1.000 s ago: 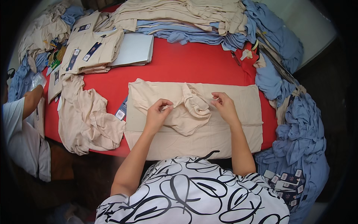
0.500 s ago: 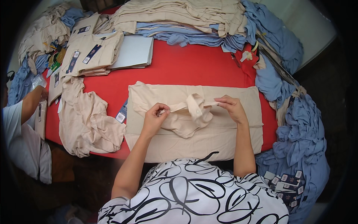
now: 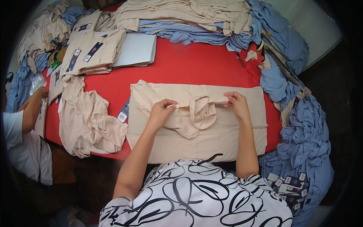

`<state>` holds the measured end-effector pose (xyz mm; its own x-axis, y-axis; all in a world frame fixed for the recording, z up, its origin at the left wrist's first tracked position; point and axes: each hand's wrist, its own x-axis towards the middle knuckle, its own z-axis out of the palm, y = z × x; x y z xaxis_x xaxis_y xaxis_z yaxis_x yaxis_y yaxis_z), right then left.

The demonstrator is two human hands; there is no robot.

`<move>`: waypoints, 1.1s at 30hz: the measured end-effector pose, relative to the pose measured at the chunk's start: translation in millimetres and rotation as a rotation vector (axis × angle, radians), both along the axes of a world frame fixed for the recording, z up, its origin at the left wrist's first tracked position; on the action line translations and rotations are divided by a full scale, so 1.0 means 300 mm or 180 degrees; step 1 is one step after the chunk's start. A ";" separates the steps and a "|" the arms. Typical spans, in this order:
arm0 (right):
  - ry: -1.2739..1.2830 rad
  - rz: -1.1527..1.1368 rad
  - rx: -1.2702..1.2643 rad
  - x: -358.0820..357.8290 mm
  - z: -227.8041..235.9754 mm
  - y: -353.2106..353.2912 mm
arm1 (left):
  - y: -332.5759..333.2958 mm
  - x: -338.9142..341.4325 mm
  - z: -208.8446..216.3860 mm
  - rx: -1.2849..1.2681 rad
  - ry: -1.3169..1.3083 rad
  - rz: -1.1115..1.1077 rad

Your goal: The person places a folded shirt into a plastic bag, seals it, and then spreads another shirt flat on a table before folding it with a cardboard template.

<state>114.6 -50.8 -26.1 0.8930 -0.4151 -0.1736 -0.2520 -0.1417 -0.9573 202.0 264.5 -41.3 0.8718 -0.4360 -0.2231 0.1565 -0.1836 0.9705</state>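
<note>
A beige shirt (image 3: 196, 117) lies in front of me, its crumpled part bunched over a flat, smooth spread of beige cloth (image 3: 242, 140). My left hand (image 3: 163, 109) pinches one end of a narrow strip of the shirt, which looks like its collar or placket. The strip's other end is pinched in my right hand (image 3: 236, 105). Between the two hands the strip is stretched sideways, with a loop of cloth standing up in its middle. Both hands are raised slightly over the cloth. Just left of the spread lies a dark blue tag (image 3: 123, 112).
A rumpled beige garment (image 3: 87, 117) lies on the red table (image 3: 181, 64) at left. Folded, tagged shirts (image 3: 90, 56) and grey-white boards (image 3: 138, 51) are behind it. Beige and blue piles (image 3: 189, 19) line the far edge; blue garments (image 3: 302, 136) hang at right. A co-worker's arm (image 3: 34, 106) reaches in at far left.
My hands have shifted slightly up and to the right, drawing the strip straighter. The middle loop has opened and leaned over. The co-worker's hand has moved a little.
</note>
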 end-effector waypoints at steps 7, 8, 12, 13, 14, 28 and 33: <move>-0.0341 0.0836 -0.0880 -0.020 0.055 0.042 | 0.008 0.010 -0.019 -0.0098 -0.0230 0.0055; -0.0341 0.0886 -0.0926 -0.020 0.087 0.062 | 0.007 0.008 -0.021 -0.0165 -0.0363 0.0065; -0.0807 0.1185 -0.1611 0.009 0.185 0.169 | -0.007 -0.003 0.000 -0.0150 -0.0654 0.0028; -0.1048 0.1303 -0.1897 0.026 0.187 0.205 | -0.004 -0.002 -0.008 -0.0274 -0.0620 -0.0014; -0.0976 0.1352 -0.1468 0.042 0.178 0.250 | -0.002 0.002 -0.024 -0.0403 -0.0581 -0.0064; -0.0445 0.1518 -0.0734 0.135 0.057 0.477 | 0.006 0.009 -0.037 -0.0649 -0.0029 0.0069; -0.0185 0.1291 -0.0510 0.140 0.072 0.485 | 0.001 -0.006 -0.025 -0.1000 -0.0019 -0.0040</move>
